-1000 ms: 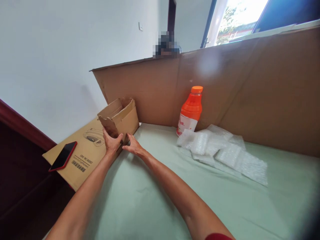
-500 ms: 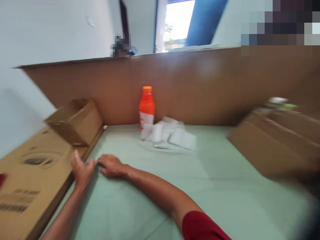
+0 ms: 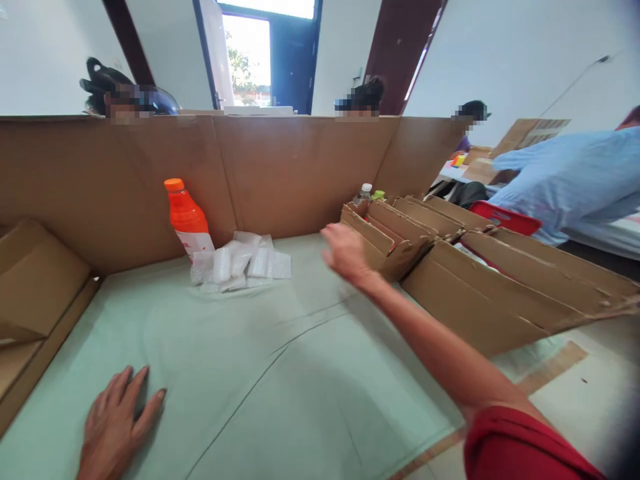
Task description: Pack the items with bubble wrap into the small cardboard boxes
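Observation:
My left hand [image 3: 117, 417] lies palm down on the pale green cloth [image 3: 210, 367], fingers spread and holding nothing. Stretched across to the right, my right hand [image 3: 346, 255] is over the cloth beside an open cardboard box [image 3: 395, 233]. Motion blurs it somewhat, but its fingers and thumb look apart, with nothing visible between them. A thin dark crease line runs through the cloth between my hands. Against the cardboard wall leans an orange bottle [image 3: 189, 217] with an orange cap. In front of it sits a pile of bubble-wrap pieces [image 3: 245, 263].
A tall cardboard panel [image 3: 295, 173] closes off the back. More open boxes [image 3: 480, 293] line the right side, with a white-capped bottle [image 3: 365, 193] behind them. Another cardboard box [image 3: 40, 287] is at left. A person in light blue [image 3: 580, 173] bends at right; others' heads show beyond the panel.
The view has swung right. My hands, close together by the left-hand box before, are now far apart: the right has swept over to the right-hand boxes, the left lies flat on the cloth.

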The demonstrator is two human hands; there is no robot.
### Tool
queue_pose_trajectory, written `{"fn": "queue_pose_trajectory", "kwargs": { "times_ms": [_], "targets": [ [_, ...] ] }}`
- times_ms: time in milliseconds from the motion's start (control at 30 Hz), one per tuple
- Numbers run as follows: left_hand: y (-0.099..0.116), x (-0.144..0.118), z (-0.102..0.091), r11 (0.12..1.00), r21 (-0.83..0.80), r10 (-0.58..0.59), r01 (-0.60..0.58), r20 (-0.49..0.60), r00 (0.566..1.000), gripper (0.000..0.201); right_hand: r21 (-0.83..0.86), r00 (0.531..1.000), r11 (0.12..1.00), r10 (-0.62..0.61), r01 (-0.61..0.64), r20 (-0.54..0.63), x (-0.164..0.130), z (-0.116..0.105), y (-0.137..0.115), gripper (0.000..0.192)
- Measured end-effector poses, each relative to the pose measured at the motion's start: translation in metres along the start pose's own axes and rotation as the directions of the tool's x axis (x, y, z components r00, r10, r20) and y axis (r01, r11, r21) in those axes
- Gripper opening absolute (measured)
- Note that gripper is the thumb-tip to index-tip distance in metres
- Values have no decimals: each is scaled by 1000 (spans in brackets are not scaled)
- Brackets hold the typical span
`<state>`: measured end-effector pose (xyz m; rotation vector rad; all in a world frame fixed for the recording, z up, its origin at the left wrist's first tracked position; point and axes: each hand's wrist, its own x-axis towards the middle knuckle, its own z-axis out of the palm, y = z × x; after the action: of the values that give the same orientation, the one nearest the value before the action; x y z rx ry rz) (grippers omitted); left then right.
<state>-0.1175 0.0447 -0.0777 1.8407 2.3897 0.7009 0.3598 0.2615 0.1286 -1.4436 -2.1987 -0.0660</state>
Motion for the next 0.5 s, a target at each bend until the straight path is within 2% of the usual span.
{"fn": "queue_pose_trajectory", "kwargs": {
  "times_ms": [67,133,167,233,333,400,467,500],
  "targets": [
    [34,-12,6,995,36,88,-88,12,996,67,-280,969,931,202,-236,-144,4,-35,44,55],
    [70,-25,13,977,63,206,-205,-3,979,59,-456,909,796,407,-399,-85,3,-57,75,53],
    [87,-32,18,961,71,268,-266,-13,963,54,-504,875,750,483,-429,-27,2,-63,84,47],
    [117,-44,26,922,70,384,-381,-29,923,46,-527,835,737,543,-424,88,-2,-71,93,34],
    [147,-58,37,878,7,478,-478,-39,878,41,-487,865,801,474,-348,162,-15,-76,86,26],
    [156,-62,39,878,-82,469,-471,-48,882,39,-444,902,865,364,-235,231,-33,-80,73,24],
    [159,-63,38,891,-194,408,-410,-52,912,41,-327,938,944,143,-34,317,-58,-87,54,27],
    [160,-64,36,895,-255,365,-366,-52,930,45,-227,938,970,-4,88,347,-73,-91,43,30]
  ]
}}
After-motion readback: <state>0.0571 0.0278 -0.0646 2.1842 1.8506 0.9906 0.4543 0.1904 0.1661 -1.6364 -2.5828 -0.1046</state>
